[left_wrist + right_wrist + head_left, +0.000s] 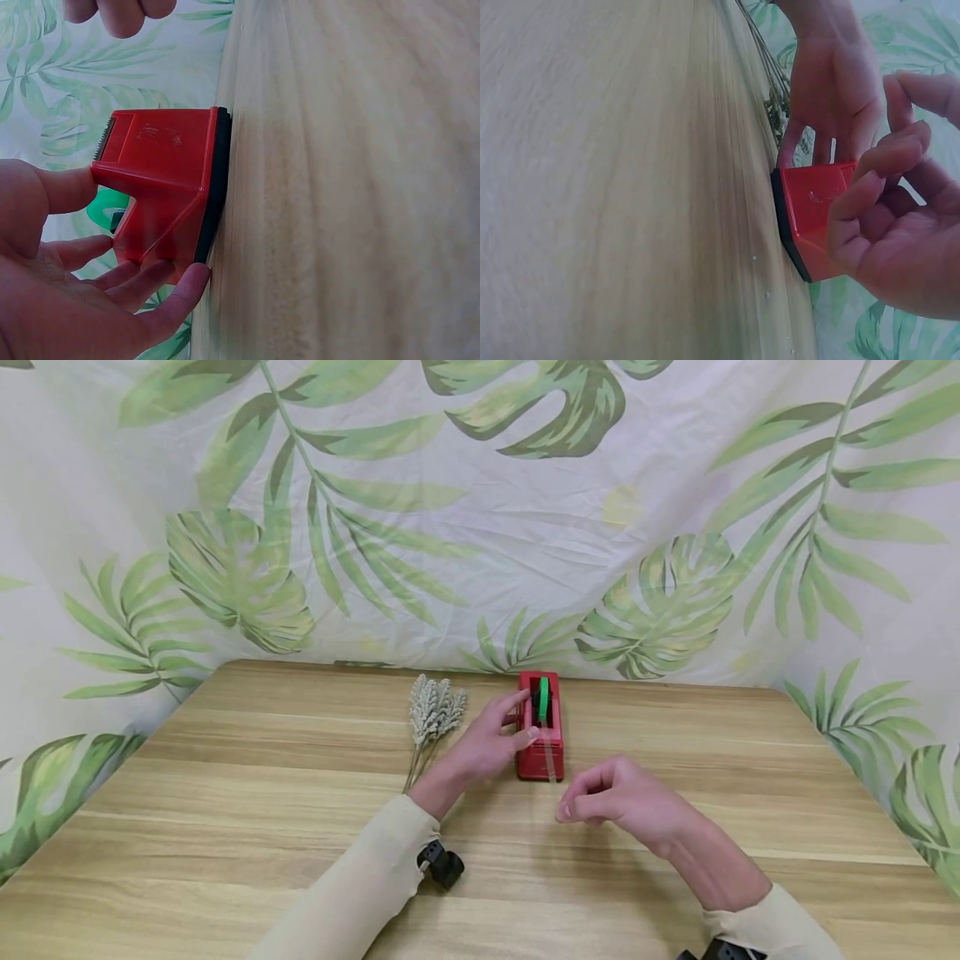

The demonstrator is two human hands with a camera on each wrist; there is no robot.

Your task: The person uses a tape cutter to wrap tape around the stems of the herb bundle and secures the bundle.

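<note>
Marking the red tape dispenser (531,767) first: we have it upright on the wooden worktop (225,793), near the far edge, slightly right of centre in the head view, cutter end toward the person. We see a green tape roll (543,697) seated in it. From the left wrist we also get its toothed cutter (103,139) and black base (219,172), base flat on the wood.

Hands, quickly. We have the left hand (487,745) partly spread, gripping the dispenser from its left side: thumb on the upper front part just behind the cutter, fingers curved along the body, little finger down by the base. We have the right hand (630,802) nearly closed, in front and to the right of the dispenser, thumb and index pinching the near end of a clear tape strip (550,760). Strip runs from the roll over the front of the dispenser; we find it very faint near the fingertips.

Extras: we note grey flower sprigs (429,714) lying left of the dispenser, stems passing behind the left wrist; cream sleeves (360,877); a black wrist camera (442,864) on the left arm; leaf-print cloth (525,543) behind.
</note>
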